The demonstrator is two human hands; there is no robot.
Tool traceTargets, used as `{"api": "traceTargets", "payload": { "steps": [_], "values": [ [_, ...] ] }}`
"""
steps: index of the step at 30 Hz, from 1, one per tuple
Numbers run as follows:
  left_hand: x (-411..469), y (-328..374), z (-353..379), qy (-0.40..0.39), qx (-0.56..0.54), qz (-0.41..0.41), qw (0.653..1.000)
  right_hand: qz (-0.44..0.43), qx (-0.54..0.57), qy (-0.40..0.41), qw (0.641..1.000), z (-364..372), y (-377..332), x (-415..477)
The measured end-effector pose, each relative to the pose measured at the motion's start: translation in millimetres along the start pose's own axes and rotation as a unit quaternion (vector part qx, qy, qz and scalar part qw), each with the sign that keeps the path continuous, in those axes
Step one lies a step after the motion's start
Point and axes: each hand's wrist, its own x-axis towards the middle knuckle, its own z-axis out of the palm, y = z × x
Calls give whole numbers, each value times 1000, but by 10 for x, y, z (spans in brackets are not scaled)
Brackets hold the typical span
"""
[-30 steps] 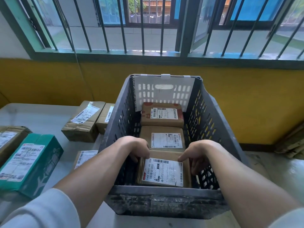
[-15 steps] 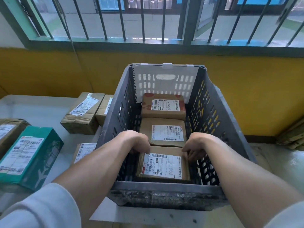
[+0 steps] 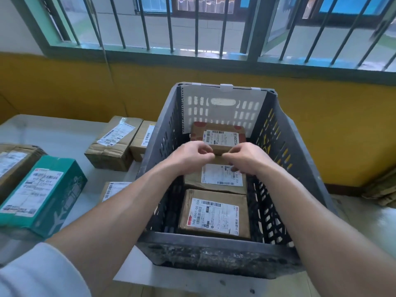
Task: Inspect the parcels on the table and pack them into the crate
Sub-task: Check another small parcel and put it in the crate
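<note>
Three parcels already lie in the crate [image 3: 214,254], labels up, in a single row running away from you. The near parcel [image 3: 214,215] sits back under your forearms. The middle parcel [image 3: 220,179] lies directly beneath your hands, and the far parcel [image 3: 220,133] lies just past your fingertips.

Your left hand [image 3: 190,155] and right hand [image 3: 246,159] hang inside the crate close together. The fingers of both are curled inward and their tips almost meet. They sit right at the near edge of the far parcel, but I cannot tell whether they pinch that edge or hover just above it. Nothing else shows between your fingers.

The packing looks roughly a third to half done. Out to the left of your left hand, five parcels are still on the bench [image 3: 53,133]. A half-hidden small parcel [image 3: 111,187] sits beside your left forearm, close to the crate wall. Two brown cartons stand farther out, a larger one [image 3: 113,144] and a slimmer one [image 3: 143,136], touching each other. The green box [image 3: 42,196] and a taped brown box [image 3: 12,163] are well apart from your hand, at the far left edge.

The crate floor looks filled along this row, so I judge the remaining parcels will have to be stacked on top. You still need to check each one's label before it goes in.
</note>
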Motion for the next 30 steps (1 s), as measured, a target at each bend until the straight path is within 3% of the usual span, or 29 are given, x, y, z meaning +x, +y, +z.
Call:
{"api": "traceTargets", "payload": {
  "steps": [3, 5, 7, 14, 18, 24, 30],
  "values": [
    [-88, 146, -191, 95, -217, 23, 971, -49, 117, 15, 992, -21, -338, -40],
    [-201, 128, -420, 148, -290, 41, 945, -80, 226, -1, 971, 56, -638, -71],
    [-285, 79, -633, 188, -326, 59, 924, -102, 295, -8, 950, 140, -905, -99],
    [-464, -503, -1192, 284, -384, 34, 878, -166, 311, -15, 936, 487, -1630, -148],
    [-489, -1045, -1441, 268, -409, -21, 872, -157, 330, -1, 931, 774, -2048, -155],
    [-433, -1876, -1739, 158, -400, -100, 897, -135, 260, 0, 956, 1265, -2672, -151],
    [-383, -2434, -1693, 73, -393, -146, 905, -44, 235, -5, 971, 1898, -2837, -163]
  ]
}}
